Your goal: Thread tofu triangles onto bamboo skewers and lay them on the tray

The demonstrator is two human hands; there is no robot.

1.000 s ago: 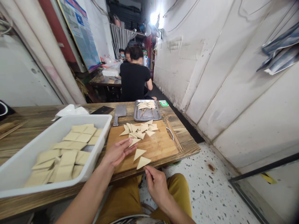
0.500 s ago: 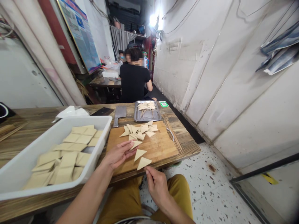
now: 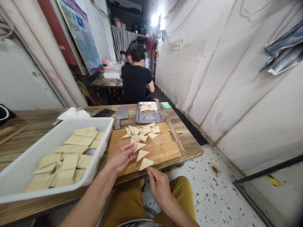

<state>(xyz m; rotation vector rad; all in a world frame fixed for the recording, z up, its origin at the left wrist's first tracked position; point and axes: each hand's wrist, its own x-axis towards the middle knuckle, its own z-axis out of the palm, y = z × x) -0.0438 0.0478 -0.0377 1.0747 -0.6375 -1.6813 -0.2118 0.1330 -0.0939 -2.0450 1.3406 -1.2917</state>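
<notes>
My left hand [image 3: 123, 156] pinches a pale tofu-skin triangle [image 3: 140, 147] between thumb and fingers, over the near part of a wooden chopping board [image 3: 163, 149]. Two more triangles line up toward me, a middle one [image 3: 142, 155] and a lower one [image 3: 146, 163]. My right hand [image 3: 159, 183] is closed just below the lower triangle, thumb and forefinger pinched on a thin skewer that is mostly hidden. Behind my left hand lies a loose pile of triangles [image 3: 142, 137] on the board.
Left stands a white tub [image 3: 104, 138] of tofu-skin pieces [image 3: 68, 164]. Beyond the board are a cleaver [image 3: 122, 113] and a metal tray [image 3: 149, 119] with filled skewers. Loose skewers [image 3: 178, 140] lie along the board's right edge. A person in black [image 3: 136, 82] sits ahead, back turned.
The lined-up triangles and my left hand have shifted slightly to the right and away from the table's front edge. Both hands keep their grip; the pile is unchanged.
</notes>
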